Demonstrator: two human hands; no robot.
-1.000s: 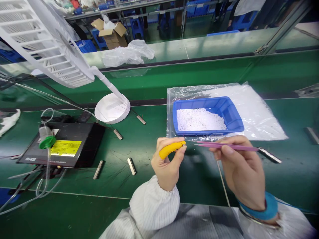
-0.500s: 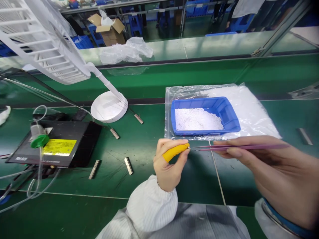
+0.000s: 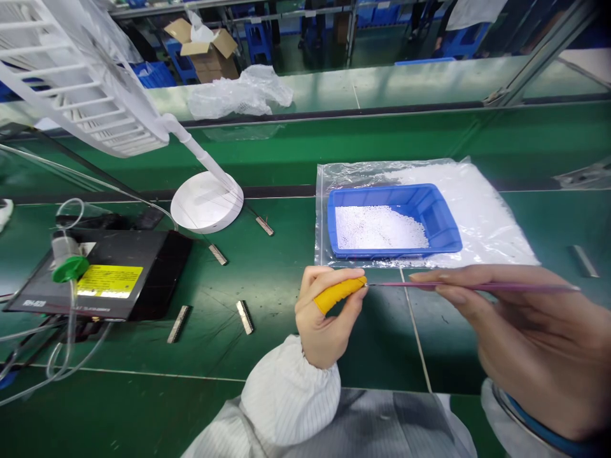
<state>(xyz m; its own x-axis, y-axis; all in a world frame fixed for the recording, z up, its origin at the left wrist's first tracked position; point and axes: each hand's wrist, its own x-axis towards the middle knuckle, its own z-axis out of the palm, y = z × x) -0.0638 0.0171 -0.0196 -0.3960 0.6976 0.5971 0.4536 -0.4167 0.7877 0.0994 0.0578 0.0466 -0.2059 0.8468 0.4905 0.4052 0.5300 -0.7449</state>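
My left hand wears a yellow finger cot on the index finger. Thumb and index are pinched together at their tips, and whatever lies between them is too small to name. From the right, pink tweezers reach those fingertips with their points close together. My right hand grips the tweezers between thumb and fingers, roughly level. Just beyond both hands, a blue plastic tray holds tiny white beads. It rests on a clear plastic bag filled with similar white material.
Several small metallic strips lie about the green bench, one left of my left hand. Further left are a black box with tubes and a white fan on its round base. Bubble wrap lies on the ledge behind.
The tweezers' tips have moved to my left fingertips and come together; before, they were slightly apart. My left hand has shifted slightly right and keeps its pinch.
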